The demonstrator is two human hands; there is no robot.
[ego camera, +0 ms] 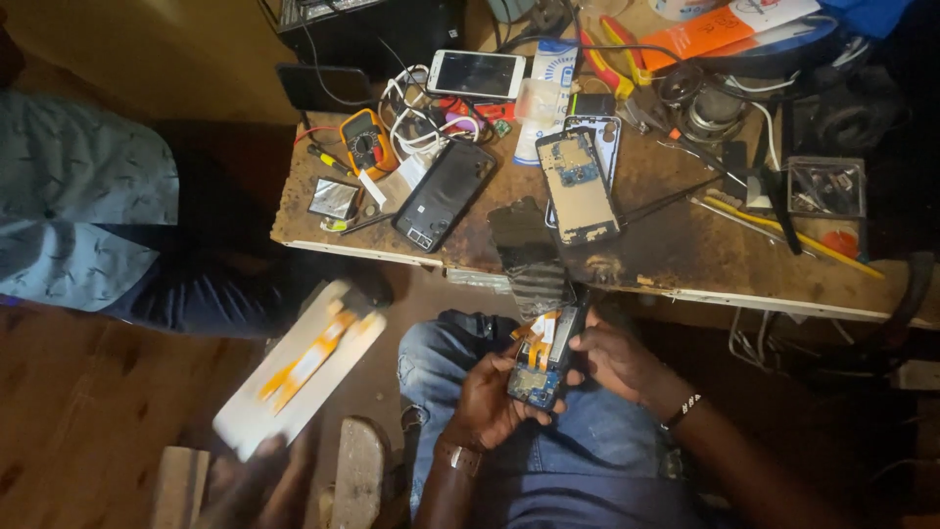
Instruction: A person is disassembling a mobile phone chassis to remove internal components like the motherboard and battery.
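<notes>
I see both hands working over the lap: my left hand [487, 397] cradles an opened dark smartphone with its blue circuit board and orange flex ribbon exposed [541, 360], fingers wrapped round its lower end, while my right hand [614, 355] pinches its upper edge from the other side. The hands sit close together, both clamped on that phone, with nothing beneath it but the blue denim knee [441, 358]. I judge a slip would drop it to the floor, and a careless tug could tear the ribbon. Just beyond the hands, the scarred wooden workbench [676, 255] holds another bare phone frame [578, 186]. Left of my left hand, another person's hand [257, 480] lifts a white screen panel with orange ribbons [299, 377].
</notes>
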